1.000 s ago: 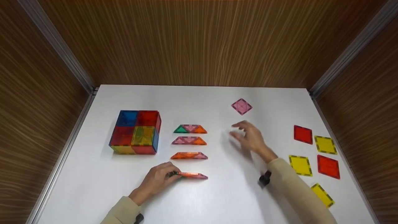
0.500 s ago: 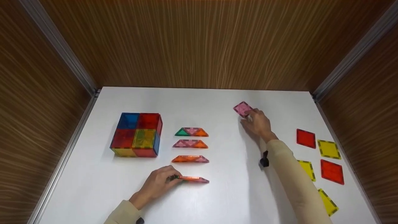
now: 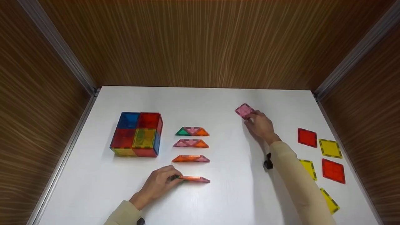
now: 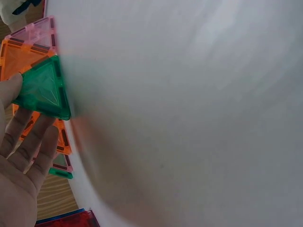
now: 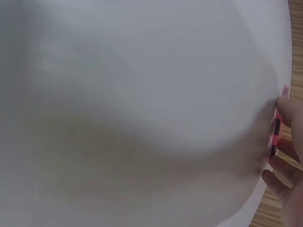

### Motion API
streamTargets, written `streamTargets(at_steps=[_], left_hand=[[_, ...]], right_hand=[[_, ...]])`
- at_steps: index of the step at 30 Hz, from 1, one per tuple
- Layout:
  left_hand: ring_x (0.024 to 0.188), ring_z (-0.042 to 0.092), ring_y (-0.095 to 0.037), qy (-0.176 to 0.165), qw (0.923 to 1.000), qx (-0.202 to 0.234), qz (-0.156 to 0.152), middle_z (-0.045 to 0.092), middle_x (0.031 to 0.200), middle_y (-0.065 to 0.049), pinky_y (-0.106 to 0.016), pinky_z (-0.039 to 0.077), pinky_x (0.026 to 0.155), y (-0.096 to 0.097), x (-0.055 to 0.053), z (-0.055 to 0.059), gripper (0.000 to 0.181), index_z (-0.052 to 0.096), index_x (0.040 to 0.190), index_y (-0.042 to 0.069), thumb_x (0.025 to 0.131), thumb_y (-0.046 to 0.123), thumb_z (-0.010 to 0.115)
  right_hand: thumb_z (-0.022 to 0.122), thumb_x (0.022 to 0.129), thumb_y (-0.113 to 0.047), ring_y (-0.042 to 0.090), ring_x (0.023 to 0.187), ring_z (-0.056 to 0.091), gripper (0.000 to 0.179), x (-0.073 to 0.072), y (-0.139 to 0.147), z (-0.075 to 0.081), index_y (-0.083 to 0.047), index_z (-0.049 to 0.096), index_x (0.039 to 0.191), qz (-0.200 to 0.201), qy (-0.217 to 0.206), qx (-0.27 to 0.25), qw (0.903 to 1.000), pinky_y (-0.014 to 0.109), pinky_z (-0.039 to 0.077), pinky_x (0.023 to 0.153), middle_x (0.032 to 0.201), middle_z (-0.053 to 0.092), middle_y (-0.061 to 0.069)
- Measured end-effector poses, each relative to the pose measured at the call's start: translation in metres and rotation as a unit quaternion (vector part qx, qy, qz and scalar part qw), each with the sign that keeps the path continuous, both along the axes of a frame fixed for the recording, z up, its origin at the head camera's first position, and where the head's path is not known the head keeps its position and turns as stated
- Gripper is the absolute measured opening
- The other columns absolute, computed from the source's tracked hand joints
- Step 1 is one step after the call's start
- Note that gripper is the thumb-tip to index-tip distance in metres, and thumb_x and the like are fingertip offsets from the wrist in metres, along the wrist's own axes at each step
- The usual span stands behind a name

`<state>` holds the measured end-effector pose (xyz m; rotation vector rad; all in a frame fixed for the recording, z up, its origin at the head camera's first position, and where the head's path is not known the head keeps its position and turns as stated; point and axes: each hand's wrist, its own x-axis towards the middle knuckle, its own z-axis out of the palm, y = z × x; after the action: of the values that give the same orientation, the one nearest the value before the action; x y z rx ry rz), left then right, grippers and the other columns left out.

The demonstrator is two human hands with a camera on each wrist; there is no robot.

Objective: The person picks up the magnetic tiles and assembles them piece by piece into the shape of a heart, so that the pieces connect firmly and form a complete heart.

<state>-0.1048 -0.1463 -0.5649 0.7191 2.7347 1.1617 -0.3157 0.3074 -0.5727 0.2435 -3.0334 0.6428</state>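
Note:
My left hand (image 3: 158, 183) pinches a green triangular magnetic tile (image 4: 45, 90), thumb on its face and fingers behind. This tile forms the left end of the nearest upright strip (image 3: 195, 179), whose other tiles are orange and pink. Three more strips stand in a row behind it: an orange-and-pink one (image 3: 191, 158), a pink-and-orange one (image 3: 190, 143) and a green, pink and orange one (image 3: 192, 131). Toward the back right, my right hand (image 3: 262, 126) holds a pink square magnetic tile (image 3: 243, 110) at its near right corner. In the right wrist view the pink tile (image 5: 276, 135) shows edge-on between thumb and fingers.
A block built of red, blue and yellow square tiles (image 3: 136, 134) stands left of the strips. Several loose squares lie on the right, among them a red tile (image 3: 307, 137) and a yellow tile (image 3: 330, 148). Wood-grain panels (image 3: 200, 43) enclose the white table (image 3: 218, 203).
My right hand has reached up and to the right and taken hold of the pink square tile at its corner. The left hand keeps its pinch on the green triangle, almost still.

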Motion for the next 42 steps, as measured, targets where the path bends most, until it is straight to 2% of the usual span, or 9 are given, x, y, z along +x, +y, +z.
streamTargets(at_steps=[10, 14, 21, 26, 32, 38, 42], left_hand=[[0.091, 0.069, -0.003, -0.001, 1.0000, -0.002, 0.000, 0.074, 0.098, 0.012, -0.028, 0.060, 0.083, -0.001, 0.000, 0.001, 0.009, 0.079, 0.104, 0.025, 0.096, 0.023, 0.079], [0.091, 0.069, -0.004, 0.003, 1.0000, -0.001, 0.000, 0.074, 0.097, 0.012, -0.028, 0.060, 0.083, -0.001, 0.000, 0.000, 0.009, 0.079, 0.104, 0.024, 0.096, 0.023, 0.079], [0.092, 0.068, -0.003, -0.008, 1.0000, -0.004, 0.003, 0.074, 0.098, 0.012, -0.028, 0.061, 0.085, -0.001, 0.000, 0.000, 0.010, 0.079, 0.105, 0.024, 0.096, 0.023, 0.079], [0.091, 0.068, -0.003, 0.006, 1.0000, -0.002, 0.001, 0.074, 0.099, 0.011, -0.027, 0.060, 0.084, -0.001, -0.001, 0.001, 0.009, 0.079, 0.105, 0.024, 0.096, 0.023, 0.079], [0.091, 0.068, -0.003, 0.009, 0.9999, -0.001, -0.004, 0.074, 0.098, 0.011, -0.028, 0.061, 0.085, 0.001, -0.001, 0.001, 0.011, 0.079, 0.106, 0.023, 0.095, 0.023, 0.079], [0.090, 0.067, -0.002, 0.017, 0.9998, 0.004, -0.009, 0.074, 0.097, 0.011, -0.027, 0.061, 0.083, 0.003, -0.001, -0.001, 0.010, 0.079, 0.105, 0.023, 0.095, 0.023, 0.079], [0.090, 0.068, -0.003, 0.018, 0.9997, 0.011, -0.009, 0.075, 0.097, 0.011, -0.027, 0.060, 0.083, 0.004, 0.000, -0.002, 0.009, 0.079, 0.105, 0.023, 0.096, 0.025, 0.079]], right_hand=[[0.074, 0.099, -0.023, 0.040, 0.123, 0.065, 0.028, 0.030, 0.008, -0.002, -0.006, 0.078, 0.120, 0.034, 0.020, -0.025, 0.9989, 0.058, 0.055, 0.104, 0.133, 0.069, 0.019], [0.077, 0.096, -0.025, 0.039, 0.120, 0.066, 0.030, 0.035, 0.010, 0.000, -0.006, 0.079, 0.119, 0.054, 0.025, -0.024, 0.9980, 0.058, 0.056, 0.102, 0.132, 0.070, 0.018], [0.080, 0.093, -0.038, 0.044, 0.134, 0.058, 0.045, 0.024, 0.011, 0.002, -0.009, 0.074, 0.126, 0.043, -0.002, -0.016, 0.9989, 0.062, 0.051, 0.110, 0.143, 0.061, 0.021], [0.080, 0.092, -0.042, 0.047, 0.131, 0.059, 0.051, 0.013, 0.003, 0.004, -0.009, 0.071, 0.131, 0.060, -0.001, -0.002, 0.9982, 0.062, 0.053, 0.107, 0.145, 0.059, 0.025], [0.079, 0.094, -0.036, 0.045, 0.125, 0.062, 0.047, 0.005, -0.003, 0.005, -0.009, 0.071, 0.131, 0.069, 0.008, 0.022, 0.9973, 0.059, 0.056, 0.104, 0.137, 0.065, 0.025], [0.084, 0.089, -0.035, 0.036, 0.120, 0.061, 0.043, 0.010, -0.001, 0.005, -0.012, 0.076, 0.124, 0.066, -0.009, 0.007, 0.9977, 0.053, 0.057, 0.102, 0.131, 0.068, 0.017], [0.086, 0.086, -0.039, 0.035, 0.118, 0.061, 0.050, 0.021, -0.001, 0.007, -0.012, 0.076, 0.127, 0.078, 0.008, -0.008, 0.9969, 0.053, 0.058, 0.102, 0.134, 0.066, 0.016]])
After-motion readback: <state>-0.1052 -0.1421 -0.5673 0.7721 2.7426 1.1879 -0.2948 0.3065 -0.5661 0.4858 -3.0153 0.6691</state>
